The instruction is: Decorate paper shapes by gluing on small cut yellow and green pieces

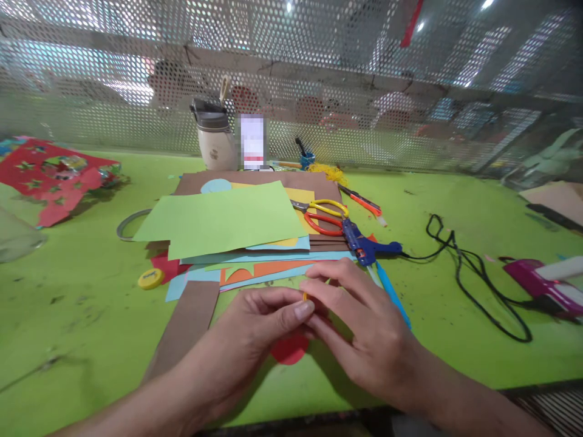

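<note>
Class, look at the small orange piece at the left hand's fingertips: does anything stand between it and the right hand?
Nothing visible does. The small orange piece is pinched in the left hand, and the right hand is close beside it; whether they touch is hard to tell.

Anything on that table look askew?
The light green sheet lies crooked, unaligned with the paper pile, and the black cord of the blue glue gun sprawls in loose loops. The small orange piece in the left hand is mostly hidden.
</note>
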{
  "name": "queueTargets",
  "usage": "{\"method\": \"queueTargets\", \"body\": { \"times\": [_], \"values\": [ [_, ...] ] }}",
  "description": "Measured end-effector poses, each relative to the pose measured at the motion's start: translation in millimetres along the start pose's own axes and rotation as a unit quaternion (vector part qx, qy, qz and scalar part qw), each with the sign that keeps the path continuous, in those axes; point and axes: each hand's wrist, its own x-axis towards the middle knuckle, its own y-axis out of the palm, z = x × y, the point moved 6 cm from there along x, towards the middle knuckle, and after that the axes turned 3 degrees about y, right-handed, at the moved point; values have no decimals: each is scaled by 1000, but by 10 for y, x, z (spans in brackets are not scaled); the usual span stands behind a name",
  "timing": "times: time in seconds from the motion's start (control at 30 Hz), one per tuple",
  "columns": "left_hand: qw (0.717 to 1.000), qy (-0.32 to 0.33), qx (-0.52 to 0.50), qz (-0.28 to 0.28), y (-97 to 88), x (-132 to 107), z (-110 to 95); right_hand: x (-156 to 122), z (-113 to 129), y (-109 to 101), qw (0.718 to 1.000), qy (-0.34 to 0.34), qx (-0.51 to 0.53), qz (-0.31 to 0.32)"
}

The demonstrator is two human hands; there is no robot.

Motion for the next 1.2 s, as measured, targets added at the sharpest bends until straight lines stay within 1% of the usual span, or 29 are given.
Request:
{"method": "queueTargets", "body": {
  "times": [0.17,0.47,0.8,1.2],
  "values": [
    [1000,-12,-23,-11,-6,6,11,-8,16,8,1000,-4,-13,5],
    [1000,-6,-11,-24,-39,1,14,-19,40,12,1000,-4,-14,-6],
    [1000,7,-7,6,9,-3,-2,-26,50,20,1000,-14,-4,-14],
    [1000,-1,-22,-3,-21,2,30,-36,45,50,1000,-3,-2,-20]
  ]
}}
